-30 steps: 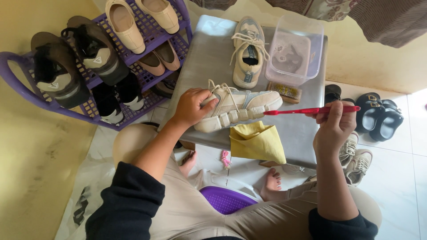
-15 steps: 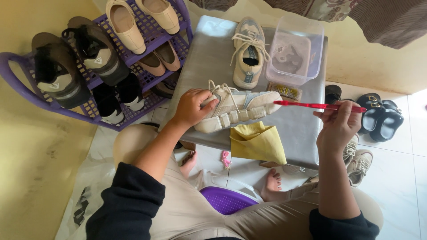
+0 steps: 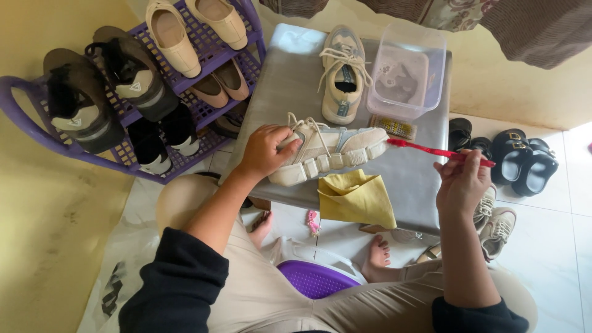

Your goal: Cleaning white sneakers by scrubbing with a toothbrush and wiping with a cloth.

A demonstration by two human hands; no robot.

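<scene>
Grey low table [image 3: 425, 132], the landmark. On its far part stand a second beige sneaker [image 3: 343, 74], laces up, and just beside that a clear plastic tub [image 3: 407, 71]; a small scrubbing brush [image 3: 393, 127] lies in front of the tub. A yellow cloth [image 3: 356, 198] hangs over the table's near edge. To the table's left stands a purple shoe rack [image 3: 203, 111] holding cream flats [image 3: 197, 24] and dark sneakers [image 3: 105, 80]. To its right, on the tiled floor, black sandals [image 3: 524, 160] lie.
</scene>
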